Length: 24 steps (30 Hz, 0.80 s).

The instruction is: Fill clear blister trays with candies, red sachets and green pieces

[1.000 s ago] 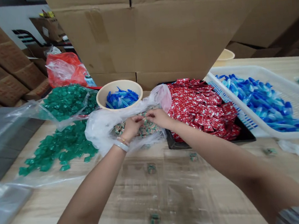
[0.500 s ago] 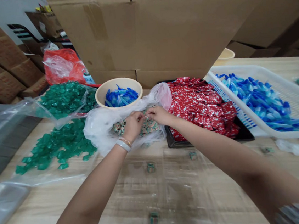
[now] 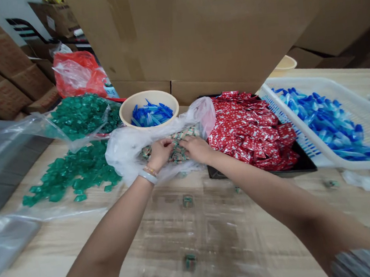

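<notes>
At the middle of the surface [image 3: 283,256], a heap of small bits [image 3: 184,134] sits inside a crumpled white bag [image 3: 120,152]. The bits look green and tan. Both hands are over the heap. The left hand [image 3: 160,153] has its thumb and fingers bent close together at the left part of the heap. I cannot tell if they hold a bit. The right hand [image 3: 197,148] comes from the right, with its fingers bent down onto the heap. I cannot tell if they hold a bit either. The two hands are near each other but not touching. A pale band [image 3: 148,176] is around the left wrist.

Just past the bag, on the far side, is a cream bowl [image 3: 126,112] with blue sticks [image 3: 152,114] in it. To the left are green pieces [image 3: 76,169], some in a far heap and some spread out nearer. To the right, red packets [image 3: 250,129] are piled on a black tray [image 3: 221,173]. Farther right, a white basket [image 3: 367,110] holds more blue things [image 3: 325,119]. A big box [image 3: 213,29] stands at the far side. A red bag [image 3: 75,75] is at the far left. Two small clumps [image 3: 187,201] lie on the near side, apart from each other.
</notes>
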{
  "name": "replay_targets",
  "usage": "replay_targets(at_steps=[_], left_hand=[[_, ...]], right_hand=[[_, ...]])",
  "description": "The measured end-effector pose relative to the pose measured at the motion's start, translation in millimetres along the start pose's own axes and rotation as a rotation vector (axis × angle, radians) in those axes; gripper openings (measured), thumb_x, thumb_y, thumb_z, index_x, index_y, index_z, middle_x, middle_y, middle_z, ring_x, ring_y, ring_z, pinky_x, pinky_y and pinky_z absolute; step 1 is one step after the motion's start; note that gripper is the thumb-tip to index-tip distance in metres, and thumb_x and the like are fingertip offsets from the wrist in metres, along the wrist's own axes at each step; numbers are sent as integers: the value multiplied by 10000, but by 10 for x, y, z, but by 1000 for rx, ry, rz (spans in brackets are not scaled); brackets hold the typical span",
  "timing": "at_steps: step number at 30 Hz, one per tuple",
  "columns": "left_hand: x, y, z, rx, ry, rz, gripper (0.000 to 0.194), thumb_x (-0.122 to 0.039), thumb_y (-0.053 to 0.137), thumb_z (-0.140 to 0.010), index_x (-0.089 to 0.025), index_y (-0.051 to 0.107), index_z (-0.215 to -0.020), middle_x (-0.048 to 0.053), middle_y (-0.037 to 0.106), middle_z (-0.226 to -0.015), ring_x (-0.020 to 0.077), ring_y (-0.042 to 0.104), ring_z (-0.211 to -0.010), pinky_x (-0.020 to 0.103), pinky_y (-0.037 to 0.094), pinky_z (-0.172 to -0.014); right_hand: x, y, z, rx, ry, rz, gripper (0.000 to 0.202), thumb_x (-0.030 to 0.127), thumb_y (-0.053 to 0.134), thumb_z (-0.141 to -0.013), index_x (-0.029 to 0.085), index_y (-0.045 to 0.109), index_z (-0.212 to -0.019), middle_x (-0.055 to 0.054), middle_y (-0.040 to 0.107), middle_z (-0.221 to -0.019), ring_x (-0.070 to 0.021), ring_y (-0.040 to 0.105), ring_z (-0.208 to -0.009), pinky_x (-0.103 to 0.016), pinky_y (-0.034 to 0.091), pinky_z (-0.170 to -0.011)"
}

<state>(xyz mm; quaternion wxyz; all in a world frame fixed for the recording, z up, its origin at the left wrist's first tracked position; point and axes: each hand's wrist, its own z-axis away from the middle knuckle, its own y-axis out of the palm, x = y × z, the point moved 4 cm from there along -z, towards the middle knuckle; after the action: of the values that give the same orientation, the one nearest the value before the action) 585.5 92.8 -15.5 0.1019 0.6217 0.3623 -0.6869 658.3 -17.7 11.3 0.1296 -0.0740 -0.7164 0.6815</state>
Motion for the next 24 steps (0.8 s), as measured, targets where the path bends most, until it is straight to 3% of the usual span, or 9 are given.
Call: replay_targets(at_steps=[5,9,16,20,24], left_hand=[[20,-37,44,-56,46,-99,152,-190,559,-695,-116,660,-781,52,651,-704,140,563,-622,259,469,-605],[44,-40,15,-88,28,-17,170,-209,566,-695,-115,658,-804,49,653,-694,140,569,-599,264,472,-602],[17,51,-21,-101,16,83,145,-181,555,-693,-108,650,-775,47,652,-711,128,568,-601,246,469,-592],[47,61,0,-115,-33,167,152,-195,562,-687,-106,642,-781,30,635,-654,117,556,-550,240,471,-553],[56,102,-22,-88,-81,256,154,-188,576,-671,-110,649,-782,26,642,-672,116,570,-567,251,490,-582]], right_hand=[[-50,21,-61,33,7,-6,192,203,440,-806,157,617,-865,-89,594,-900,-187,530,-887,-269,386,-757],[-158,-20,-91,-13,47,-112,196,146,411,-809,139,602,-852,-69,598,-892,-153,537,-852,-237,385,-753],[-31,25,-101,45,-89,14,192,160,458,-782,163,606,-904,-96,565,-951,-204,508,-926,-306,388,-779],[-184,5,-155,-50,95,-378,120,120,475,-767,145,579,-823,-41,585,-811,-153,547,-799,-272,427,-723],[-338,59,-151,71,334,-915,115,108,444,-783,155,517,-859,34,535,-617,-99,544,-535,-210,431,-499]])
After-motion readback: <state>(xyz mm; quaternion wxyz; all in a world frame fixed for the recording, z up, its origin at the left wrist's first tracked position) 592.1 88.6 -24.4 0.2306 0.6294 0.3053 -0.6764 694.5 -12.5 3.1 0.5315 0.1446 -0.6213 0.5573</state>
